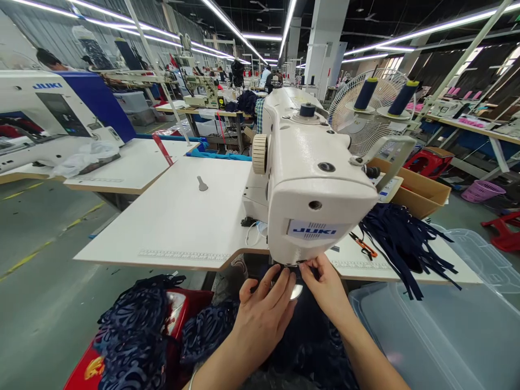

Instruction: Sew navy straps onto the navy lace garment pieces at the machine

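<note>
A white JUKI sewing machine stands on a white table straight ahead of me. Both hands work at the needle end under its head. My left hand lies with fingers stretched flat on dark navy fabric. My right hand pinches the fabric's edge just below the machine head. The needle and presser foot are hidden behind the hands and the head.
Navy strips and orange snips lie on the table at right. A clear plastic bin sits lower right, a red container with patterned navy fabric lower left. A fan, thread cones and other sewing stations stand behind.
</note>
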`<state>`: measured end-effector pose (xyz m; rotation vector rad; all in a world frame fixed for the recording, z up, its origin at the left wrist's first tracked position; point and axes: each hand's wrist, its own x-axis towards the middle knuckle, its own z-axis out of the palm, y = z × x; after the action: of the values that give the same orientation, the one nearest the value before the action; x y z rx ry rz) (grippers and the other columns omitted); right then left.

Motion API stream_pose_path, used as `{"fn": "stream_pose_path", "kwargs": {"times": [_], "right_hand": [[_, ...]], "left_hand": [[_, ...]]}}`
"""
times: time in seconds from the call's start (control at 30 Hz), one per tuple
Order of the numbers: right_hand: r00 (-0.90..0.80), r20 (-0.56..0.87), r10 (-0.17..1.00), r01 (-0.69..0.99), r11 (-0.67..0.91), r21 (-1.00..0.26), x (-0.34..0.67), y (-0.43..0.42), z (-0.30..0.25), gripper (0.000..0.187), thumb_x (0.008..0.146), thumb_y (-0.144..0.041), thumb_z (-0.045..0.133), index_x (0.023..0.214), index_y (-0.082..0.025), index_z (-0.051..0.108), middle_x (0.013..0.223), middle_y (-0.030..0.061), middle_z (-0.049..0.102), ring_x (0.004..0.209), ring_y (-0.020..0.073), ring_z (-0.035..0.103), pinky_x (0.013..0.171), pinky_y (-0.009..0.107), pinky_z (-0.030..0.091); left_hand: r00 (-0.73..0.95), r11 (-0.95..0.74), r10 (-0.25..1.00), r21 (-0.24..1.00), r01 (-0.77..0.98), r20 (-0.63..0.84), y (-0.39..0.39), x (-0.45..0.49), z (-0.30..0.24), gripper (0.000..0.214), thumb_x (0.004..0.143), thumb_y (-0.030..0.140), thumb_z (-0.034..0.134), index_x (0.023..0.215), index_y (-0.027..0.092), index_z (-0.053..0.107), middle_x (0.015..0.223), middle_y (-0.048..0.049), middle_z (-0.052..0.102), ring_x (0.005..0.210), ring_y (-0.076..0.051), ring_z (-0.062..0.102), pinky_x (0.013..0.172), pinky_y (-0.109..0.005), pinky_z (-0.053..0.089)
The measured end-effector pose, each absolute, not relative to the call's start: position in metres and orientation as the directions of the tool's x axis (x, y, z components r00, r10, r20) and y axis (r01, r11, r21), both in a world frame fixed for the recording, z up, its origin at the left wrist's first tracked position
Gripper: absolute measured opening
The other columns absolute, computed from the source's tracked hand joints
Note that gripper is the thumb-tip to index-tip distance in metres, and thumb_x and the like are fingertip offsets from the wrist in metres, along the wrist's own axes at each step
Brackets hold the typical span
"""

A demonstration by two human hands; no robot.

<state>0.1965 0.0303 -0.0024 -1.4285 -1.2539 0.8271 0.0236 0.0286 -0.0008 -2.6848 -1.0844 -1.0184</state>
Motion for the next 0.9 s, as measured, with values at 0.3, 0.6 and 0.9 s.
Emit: {"fn": "stream_pose_path", "kwargs": {"times": [0.3,0.6,0.9], "right_hand": [[0.191,0.105,0.976,0.296,0.045,-0.954,0.1938,0.0296,-0.0025,0.016,0.09,-0.038,0.051,0.092,-0.022,0.049,0.082,0.0011,0.059,0.08,0.0187,0.057,0.073,0.03,0.044],[0.208,0.135,0.969,0.286,0.072,-0.955,0.1955,0.0298,-0.0023,0.017,0.089,-0.039,0.053,0.088,-0.022,0.05,0.08,0.0002,0.057,0.076,0.0175,0.055,0.069,0.028,0.044],[0.253,0.133,0.958,0.225,0.076,-0.971,0.1991,0.0304,-0.0062,0.021,0.087,-0.041,0.054,0.083,-0.022,0.048,0.075,-0.0016,0.05,0.072,0.0164,0.048,0.068,0.028,0.042]], "left_hand": [[0.486,-0.739,0.606,0.221,0.636,0.63,0.0287,0.0207,0.0021,0.032,0.091,0.032,0.056,0.121,0.022,0.06,0.119,-0.0032,0.069,0.114,-0.023,0.058,0.094,-0.036,0.025],[0.493,-0.744,0.597,0.206,0.636,0.633,0.0283,0.0214,0.0048,0.03,0.093,0.031,0.052,0.12,0.021,0.06,0.117,-0.0055,0.069,0.114,-0.023,0.059,0.094,-0.036,0.027],[0.518,-0.749,0.603,0.207,0.629,0.606,0.0266,0.0257,0.0063,0.03,0.093,0.025,0.051,0.121,0.021,0.06,0.119,-0.0058,0.068,0.115,-0.024,0.058,0.096,-0.036,0.028]]}}
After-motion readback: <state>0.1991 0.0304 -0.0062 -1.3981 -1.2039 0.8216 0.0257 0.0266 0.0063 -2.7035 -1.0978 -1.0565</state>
